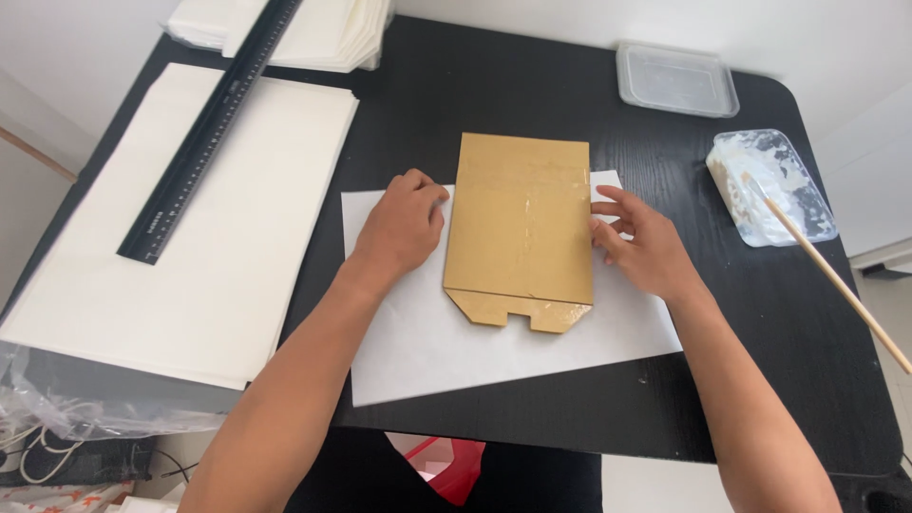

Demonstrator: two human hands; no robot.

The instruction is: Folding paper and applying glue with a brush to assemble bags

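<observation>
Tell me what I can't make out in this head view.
- White paper sheet: its middle is hidden under the cardboard template.
- Left hand: fingertips curled under, contact unclear.
- Wooden stick: lower end cut off by the right edge.
- Red object: mostly hidden below the table.

A black wood-grain table with rounded corners (pixel 532 85) fills most of the view, lit evenly by soft daylight with only faint shadows. White walls (pixel 76 38) show beyond its far edge and at the upper left, and a thin brown wooden rod (pixel 38 155) crosses the left side at a slant. To the right, pale floor or wall surface (pixel 874 123) appears off-white. Below the table's near-left corner lie crumpled clear plastic sheeting (pixel 85 408) and dark cables (pixel 47 461). A red plastic object (pixel 456 470) sits under the near edge.
</observation>
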